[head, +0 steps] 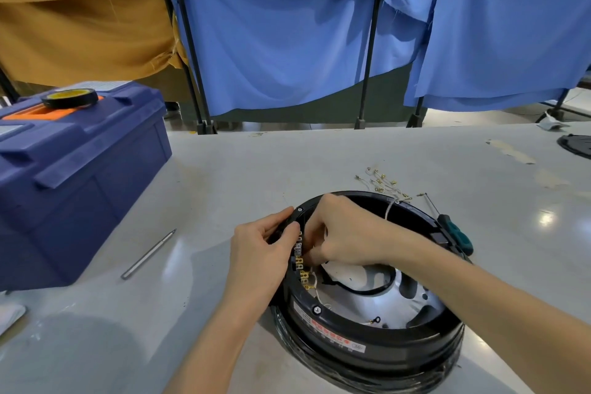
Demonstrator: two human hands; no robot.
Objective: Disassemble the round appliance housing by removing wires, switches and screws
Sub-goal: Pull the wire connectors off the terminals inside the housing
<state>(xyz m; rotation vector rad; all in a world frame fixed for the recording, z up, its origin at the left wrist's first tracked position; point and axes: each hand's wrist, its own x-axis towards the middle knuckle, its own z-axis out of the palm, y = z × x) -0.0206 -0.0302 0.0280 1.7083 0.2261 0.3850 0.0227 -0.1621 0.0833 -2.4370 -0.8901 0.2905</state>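
On the grey table (256,163), the round black housing (367,339) sits near the front edge. The left hand (259,253) clasps its rim. The right hand (345,233) reaches inside, curled fingers apparently pinching the terminal strip (300,262).

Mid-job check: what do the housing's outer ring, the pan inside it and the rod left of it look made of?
Ring: probably moulded plastic, black and semi-gloss, with a printed label.
Pan: bare metal, perhaps aluminium, silvery with bright reflections.
Rod: metal, dull grey, with a lengthwise glint.
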